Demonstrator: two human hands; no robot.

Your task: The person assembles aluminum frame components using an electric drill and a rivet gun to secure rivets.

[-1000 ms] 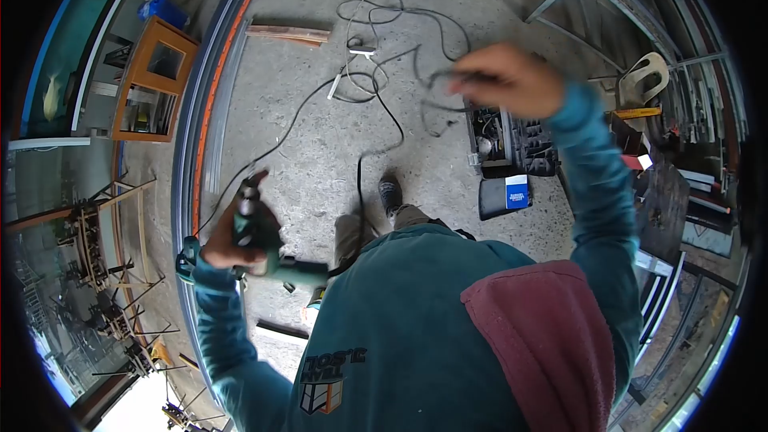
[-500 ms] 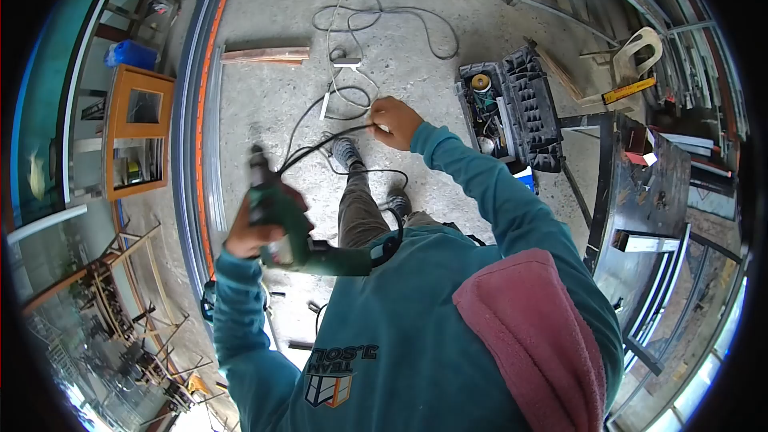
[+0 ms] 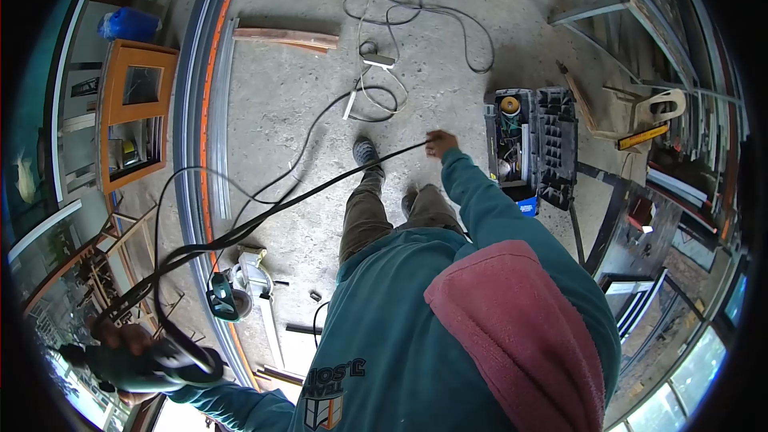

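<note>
— Black power cord (image 3: 304, 188) runs in a long line from the right hand (image 3: 440, 144) down to the left hand (image 3: 132, 352); is it tight?

— Almost straight, stretched diagonally above the concrete floor (image 3: 304, 96), from upper right to lower left. The right hand pinches it closed. The left hand is wrapped around a green power drill (image 3: 120, 364) at the lower left edge.

— What lies around?

— One open tool case (image 3: 532, 144) beside the right hand, one circular saw (image 3: 240, 284) under the cord, one orange cabinet (image 3: 132, 112), two shoes between.
</note>
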